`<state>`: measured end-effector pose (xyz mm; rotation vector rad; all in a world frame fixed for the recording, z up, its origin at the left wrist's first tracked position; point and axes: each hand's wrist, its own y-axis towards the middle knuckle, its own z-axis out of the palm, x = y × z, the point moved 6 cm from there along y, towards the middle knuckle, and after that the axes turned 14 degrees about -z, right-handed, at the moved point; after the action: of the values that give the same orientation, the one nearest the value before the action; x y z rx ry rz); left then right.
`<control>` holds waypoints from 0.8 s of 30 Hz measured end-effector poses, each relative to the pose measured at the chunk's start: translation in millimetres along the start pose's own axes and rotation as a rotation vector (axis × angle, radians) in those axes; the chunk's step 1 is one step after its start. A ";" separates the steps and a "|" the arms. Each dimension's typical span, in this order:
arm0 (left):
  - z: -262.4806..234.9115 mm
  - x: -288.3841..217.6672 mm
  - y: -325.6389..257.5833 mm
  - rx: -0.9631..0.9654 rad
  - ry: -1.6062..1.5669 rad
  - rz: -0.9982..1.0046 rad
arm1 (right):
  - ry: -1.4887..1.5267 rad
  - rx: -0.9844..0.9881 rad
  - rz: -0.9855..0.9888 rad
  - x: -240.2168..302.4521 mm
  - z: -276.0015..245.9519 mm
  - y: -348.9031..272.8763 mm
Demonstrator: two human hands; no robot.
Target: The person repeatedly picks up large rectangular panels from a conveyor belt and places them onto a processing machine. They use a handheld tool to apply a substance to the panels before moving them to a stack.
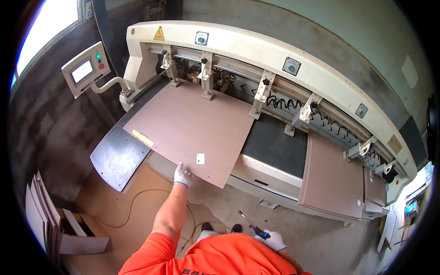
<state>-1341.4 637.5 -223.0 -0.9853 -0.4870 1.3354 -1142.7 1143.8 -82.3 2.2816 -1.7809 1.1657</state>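
A large pinkish-brown panel (197, 123) lies on the machine's black bed, its front corner jutting out toward me. My gloved left hand (183, 175) grips this near edge, thumb uppermost, the fingers partly hidden. The panel carries a small white label (200, 158) and a pale yellow strip (143, 138). Low on the right, near my body, my gloved right hand (274, 240) is closed around an air blow gun (261, 233) with a blue and black body. Its thin nozzle points up and to the left, apart from the panel.
The cream machine (238, 43) spans the back, with several clamp brackets over its bed. More brown panels (332, 176) lie on its right part. A control screen (83, 71) stands at the left. Boards (43, 206) lean lower left, and a hose (133, 201) loops across the floor.
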 end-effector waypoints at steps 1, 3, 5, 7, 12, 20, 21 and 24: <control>1.7 -6.3 -4.2 0.104 -0.034 0.020 | 0.062 -0.039 0.022 6.2 -3.4 -3.5; -2.3 -14.0 -11.3 0.137 -0.070 0.028 | 0.039 -0.210 0.121 -17.7 -4.8 -8.2; -7.0 -15.4 -23.8 0.178 -0.081 0.070 | 0.123 -0.443 0.235 -38.8 -11.0 -18.5; -10.6 -3.1 -33.8 0.182 -0.035 0.071 | 0.352 -0.656 0.329 -107.6 4.8 -13.9; 4.6 50.6 -47.0 0.192 0.067 0.006 | 0.530 -0.571 0.250 -87.4 -16.0 8.2; 22.9 170.5 -13.7 0.139 0.136 -0.206 | 0.025 -0.180 -0.139 -6.3 -52.4 36.4; 21.3 180.9 -10.4 0.131 0.175 -0.235 | 0.017 -0.253 -0.127 -10.8 -53.4 34.8; 23.0 191.4 -8.2 0.087 0.296 -0.227 | 0.039 -0.409 0.009 -33.1 -57.5 28.0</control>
<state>-1313.1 826.7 -248.3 -1.0036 -0.3027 0.9799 -1199.3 1186.8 -70.9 2.0012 -1.8136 0.7507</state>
